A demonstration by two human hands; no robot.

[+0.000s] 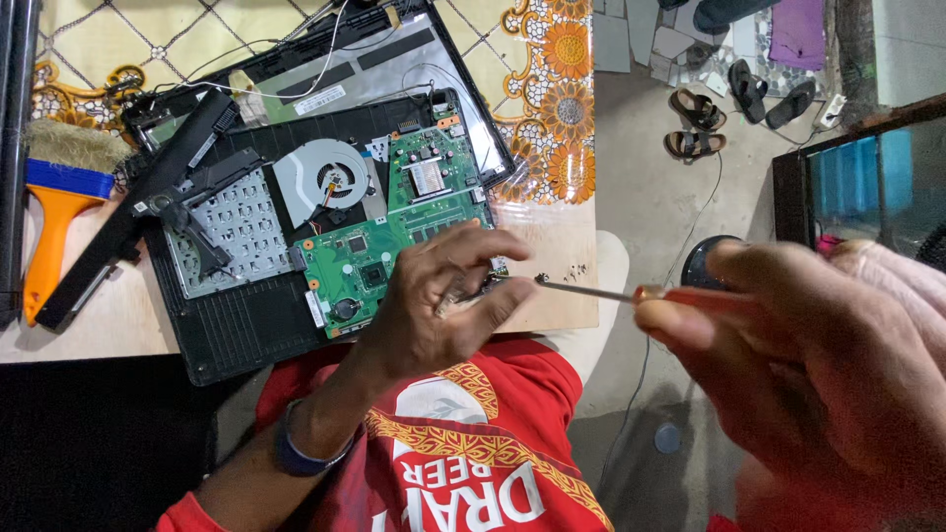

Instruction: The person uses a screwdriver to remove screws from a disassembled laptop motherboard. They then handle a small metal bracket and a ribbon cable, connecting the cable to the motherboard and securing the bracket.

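My left hand (434, 305) rests on the lower right corner of the green board (394, 232), fingers curled together over something small I cannot make out, near the laptop base's (246, 335) front edge. My right hand (818, 365) is close to the camera and blurred, clamped on the red handle of a screwdriver (591, 292) whose thin shaft reaches left until its tip sits just beside the left fingertips. The laptop base lies open on the desk (562, 246), the board in its right half, at the desk's front edge above my lap. As I judge it, the chief risk is the tip slipping off whatever it is meant to meet and scraping across the board or into my left fingers; the long shaft and the far-back grip make that more likely. Some tiny dark specks (576, 268), perhaps screws, lie loose on the desk near its edge and could roll off to the floor. The loose white wire (325, 59) across the lid panel (374, 59) could snag. Counting: one board, one fan (320, 179), one screwdriver, one brush (59, 197) with an orange handle at left, one long black strip (128, 217) lying slantwise, and four sandals (734, 103) on the floor.
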